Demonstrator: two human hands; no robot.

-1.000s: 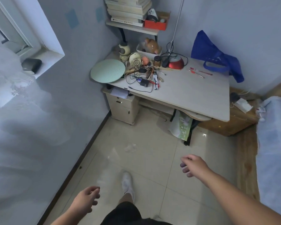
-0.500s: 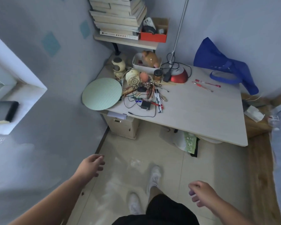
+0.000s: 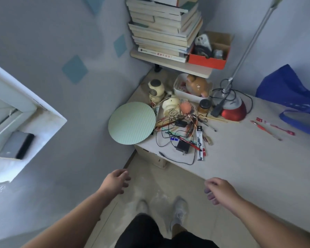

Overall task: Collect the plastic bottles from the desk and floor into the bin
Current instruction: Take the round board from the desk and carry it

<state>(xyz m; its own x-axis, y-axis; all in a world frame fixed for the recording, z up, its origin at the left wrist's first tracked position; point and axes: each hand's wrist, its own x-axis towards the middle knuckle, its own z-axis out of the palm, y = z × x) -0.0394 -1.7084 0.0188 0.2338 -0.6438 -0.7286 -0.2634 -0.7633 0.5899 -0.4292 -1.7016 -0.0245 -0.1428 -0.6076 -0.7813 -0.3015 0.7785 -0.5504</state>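
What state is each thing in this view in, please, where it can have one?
left hand, open, holding nothing.
right hand, open, fingers loosely curled, holding nothing.
orange box, open-topped, items inside.
small jar, upright, lid on.
blue bag, slumped on the desk.
green disc, flat, overhanging the desk edge.
books, stacked flat on the shelf.

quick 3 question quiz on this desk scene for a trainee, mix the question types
1. True or false: the left hand grips a bottle.
2. What sits beside the stack of books on the shelf? A) kettle B) orange box C) laptop
3. Fill in: the lamp base on the desk is ___ in colour.
Key: 1 false; 2 B; 3 red.
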